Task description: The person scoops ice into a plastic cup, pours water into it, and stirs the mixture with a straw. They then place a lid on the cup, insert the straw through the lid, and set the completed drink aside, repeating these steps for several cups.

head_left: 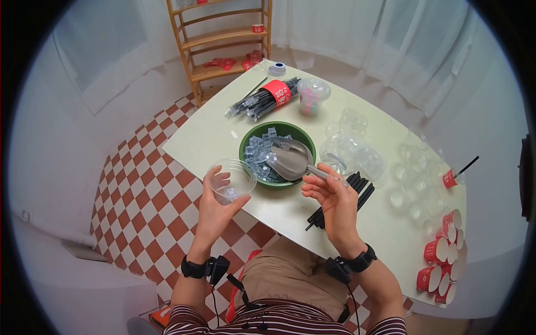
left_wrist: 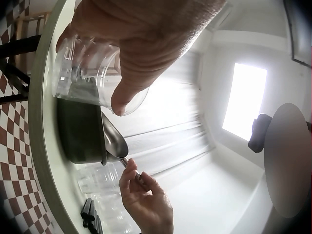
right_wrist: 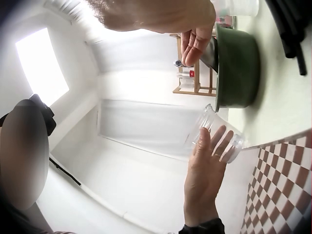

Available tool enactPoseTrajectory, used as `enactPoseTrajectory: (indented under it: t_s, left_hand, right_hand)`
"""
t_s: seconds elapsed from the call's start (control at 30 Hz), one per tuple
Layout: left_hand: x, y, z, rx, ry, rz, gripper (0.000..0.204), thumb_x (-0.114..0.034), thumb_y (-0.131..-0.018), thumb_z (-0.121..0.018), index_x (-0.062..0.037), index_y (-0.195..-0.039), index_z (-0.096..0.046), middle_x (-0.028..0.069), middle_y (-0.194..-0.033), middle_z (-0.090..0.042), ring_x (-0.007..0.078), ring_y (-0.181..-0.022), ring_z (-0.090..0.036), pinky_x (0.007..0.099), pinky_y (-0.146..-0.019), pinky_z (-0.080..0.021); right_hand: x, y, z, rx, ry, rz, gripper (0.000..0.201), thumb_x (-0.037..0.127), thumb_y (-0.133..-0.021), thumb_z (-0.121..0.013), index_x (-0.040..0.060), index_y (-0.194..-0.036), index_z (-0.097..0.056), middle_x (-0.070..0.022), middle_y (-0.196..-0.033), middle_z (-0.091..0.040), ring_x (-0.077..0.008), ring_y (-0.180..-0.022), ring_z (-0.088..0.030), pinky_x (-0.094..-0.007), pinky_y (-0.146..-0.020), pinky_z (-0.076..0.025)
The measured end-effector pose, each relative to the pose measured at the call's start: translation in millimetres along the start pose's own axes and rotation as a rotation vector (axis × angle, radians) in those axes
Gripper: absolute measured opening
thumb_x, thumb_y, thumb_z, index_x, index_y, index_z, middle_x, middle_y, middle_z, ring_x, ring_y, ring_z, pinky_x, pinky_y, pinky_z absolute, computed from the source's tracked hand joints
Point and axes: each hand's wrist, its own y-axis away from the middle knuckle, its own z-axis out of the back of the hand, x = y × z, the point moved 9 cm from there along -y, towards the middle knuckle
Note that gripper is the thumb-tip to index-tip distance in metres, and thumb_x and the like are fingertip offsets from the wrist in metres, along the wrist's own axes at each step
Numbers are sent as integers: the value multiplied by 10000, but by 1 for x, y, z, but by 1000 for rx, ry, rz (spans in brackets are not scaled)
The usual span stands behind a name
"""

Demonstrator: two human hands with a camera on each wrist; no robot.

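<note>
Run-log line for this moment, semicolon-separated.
left hand: holds clear cup; right hand: holds metal scoop; scoop: at green bowl; bowl: holds clear cubes

A pale table held a green bowl near its front edge, wrapped straws and a tub behind, black straws, clear plasticware and red cups to the right.

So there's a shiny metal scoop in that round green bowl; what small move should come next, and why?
I'd guess the right hand should nudge the shiny metal scoop further into the translucent bluish cubes: its front edge meets them in the round green bowl, yet most of its visible metal is bare, while the left hand holds a clear plastic cup nearby.
</note>
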Motion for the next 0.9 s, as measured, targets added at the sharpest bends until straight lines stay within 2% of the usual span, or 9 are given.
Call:
enactPoseTrajectory:
  t_s: [0.17, 0.37, 0.47, 0.57, 0.67, 0.77, 0.9]
  left_hand:
    - [-2, 0, 0, 5, -14, -5, 951, -250, -776, -883, -15, -1503, -318, 208, -1366, -524, 306, -1259, -535, 410, -1008, -503]
    - [-4, -1, 0, 7, -4, 1, 951, -253, -776, -884, -16, -1504, -318, 206, -1365, -524, 300, -1267, -526, 404, -1000, -509]
    - [-4, -1, 0, 7, -11, 1, 949, -252, -777, -884, -17, -1502, -319, 204, -1366, -523, 298, -1269, -523, 403, -994, -515]
    - [-6, 0, 1, 7, -18, -9, 940, -239, -775, -883, -24, -1499, -323, 201, -1363, -523, 295, -1268, -523, 401, -989, -519]
    - [-10, 0, -2, 8, -1, -13, 924, -204, -772, -879, -33, -1496, -332, 196, -1359, -525, 292, -1264, -525, 397, -992, -517]
    - [-9, -1, -4, 15, 15, -27, 893, -147, -776, -855, -44, -1496, -337, 183, -1361, -522, 278, -1246, -531, 396, -1013, -491]
    - [-13, 2, -8, 27, 98, 10, 843, -79, -790, -805, -54, -1498, -348, 153, -1370, -516, 255, -1229, -538, 403, -1059, -440]
  right_hand:
    - [-12, 10, 2, -20, -145, -50, 454, 176, -1041, -453, -106, -1396, -440, -269, -1154, -663, -298, -1018, -679, -404, -946, -541]
    - [-19, 6, 6, -4, -227, -74, 459, 177, -1034, -465, -93, -1405, -436, -265, -1172, -656, -307, -1046, -669, -413, -974, -528]
    - [-7, 11, -1, 46, -226, -49, 453, 175, -1034, -470, -98, -1396, -457, -265, -1158, -666, -307, -1014, -681, -412, -956, -537]
    - [17, 26, -24, 272, -67, 50, 436, 156, -1037, -475, -106, -1384, -487, -265, -1137, -679, -297, -979, -693, -400, -929, -548]
    - [32, 43, -41, 371, 111, 181, 414, 131, -1041, -477, -112, -1375, -508, -262, -1121, -687, -284, -961, -700, -383, -903, -557]
    - [33, 34, -34, 279, 70, 203, 404, 113, -1047, -474, -114, -1379, -504, -257, -1135, -684, -273, -984, -695, -372, -903, -556]
    - [7, 17, -15, 99, -60, 113, 411, 123, -1060, -468, -106, -1400, -478, -254, -1151, -676, -276, -997, -695, -373, -911, -564]
